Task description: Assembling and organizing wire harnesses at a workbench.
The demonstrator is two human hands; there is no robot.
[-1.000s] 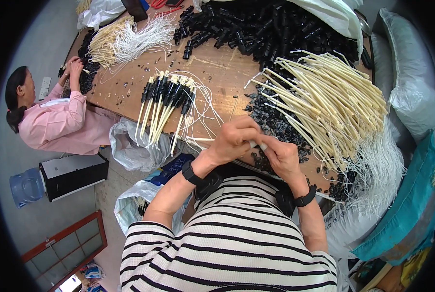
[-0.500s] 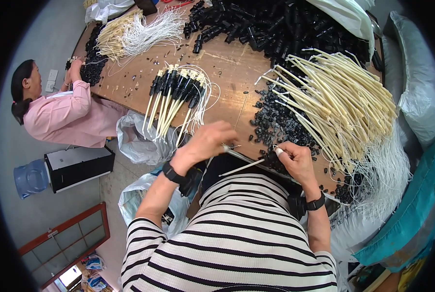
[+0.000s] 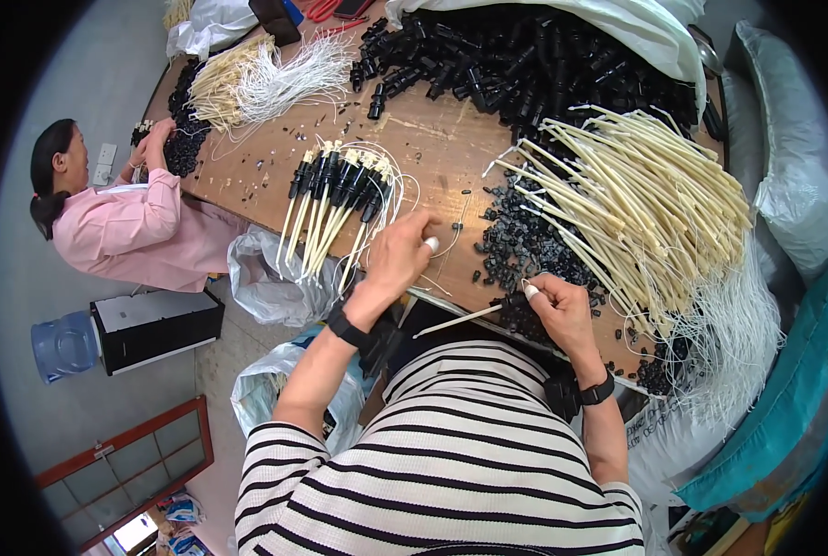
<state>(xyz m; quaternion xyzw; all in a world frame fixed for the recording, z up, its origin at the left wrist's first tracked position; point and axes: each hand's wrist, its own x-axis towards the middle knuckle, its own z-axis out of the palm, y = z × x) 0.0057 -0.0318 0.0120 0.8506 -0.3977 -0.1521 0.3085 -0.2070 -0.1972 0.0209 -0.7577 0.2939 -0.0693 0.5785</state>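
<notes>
My left hand (image 3: 402, 254) is over the table's front edge with fingers curled and a white cover on the thumb. A thin white wire (image 3: 450, 246) runs from its fingers to a small black piece (image 3: 457, 226). My right hand (image 3: 565, 318), also with a white-covered thumb, is pinched beside a heap of small black pieces (image 3: 516, 232); the small thing between its fingertips is unclear. Below and left of it, a cream tube (image 3: 455, 322) slants across the table edge, its far end by a dark mass. Left of my left hand lies a row of black holders with cream tubes (image 3: 335, 190).
A large pile of cream tubes (image 3: 645, 213) with white wires (image 3: 733, 324) fills the right side. Black holders (image 3: 543, 60) are heaped at the back under white sheeting (image 3: 608, 14). A person in pink (image 3: 122, 222) works at the far left, near plastic bags (image 3: 279, 278).
My left hand has moved up and slightly left, farther over the table, drawing the wire and small black piece upward. My right hand stays nearly still. The view has shifted slightly.
</notes>
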